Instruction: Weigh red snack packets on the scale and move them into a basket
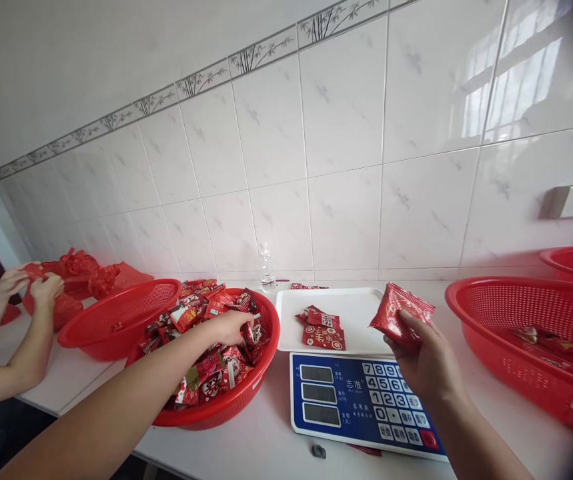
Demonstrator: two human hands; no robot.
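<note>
Pinching a packet (395, 312) with my right hand (426, 353), I have my left hand (233, 327) in the basket (231, 412), grip unclear.

Raised packet (389, 310): glossy red, with a paler pattern across its front.
Heaped packets (211, 387): mostly red, broken by dark brown, white lettering and a patch of olive gold.
Baskets (486, 297): bright red, their walls dotted with holes.
Tray (361, 320): plain white.
Tray packets (323, 337): red, printed with pale characters.
Scale (353, 432): blue face, grey displays (319, 393), white keys (383, 413), one red button (429, 439).
Wall tiles (346, 100): white, flecked grey.
Border strip (256, 57): dark bamboo on grey.
</note>
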